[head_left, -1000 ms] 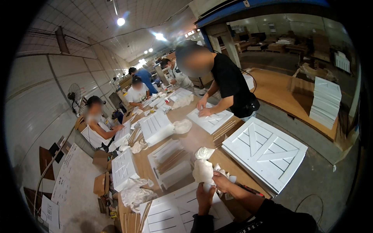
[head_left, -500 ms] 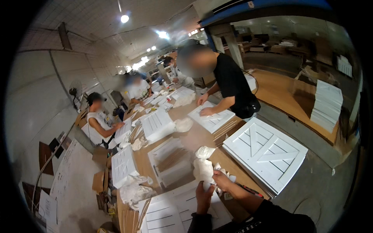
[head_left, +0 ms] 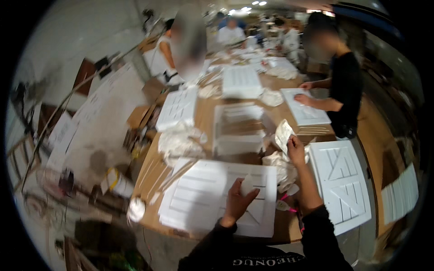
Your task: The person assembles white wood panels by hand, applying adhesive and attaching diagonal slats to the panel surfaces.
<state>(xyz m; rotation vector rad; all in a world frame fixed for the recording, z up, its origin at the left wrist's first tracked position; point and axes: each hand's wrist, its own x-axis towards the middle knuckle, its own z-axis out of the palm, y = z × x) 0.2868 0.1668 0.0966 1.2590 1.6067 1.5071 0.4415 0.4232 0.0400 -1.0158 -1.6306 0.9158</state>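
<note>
My left hand [head_left: 240, 202] is closed around a small white, bottle-shaped thing [head_left: 247, 184] with a narrow tip. It is over a white slatted panel [head_left: 194, 189] lying on the near part of the table. My right hand [head_left: 296, 151], farther forward and to the right, pinches a white cloth [head_left: 284, 134] that stands up from its fingers. Beneath that hand lies a heap of white cloths [head_left: 281, 170]. On the right is another white panel [head_left: 342, 180] with diagonal braces, on top of a stack.
Thin wooden strips [head_left: 156, 180] and crumpled cloths [head_left: 178, 143] lie left of the near panel. A pink-handled tool [head_left: 285, 206] rests by my right forearm. Across the table, a person in black [head_left: 347, 86] works on a panel [head_left: 304, 108]; others stand farther back.
My view has swung to the left. My hands, close together at the cloths before, are now apart: the left over the near panel, the right holding a cloth up.
</note>
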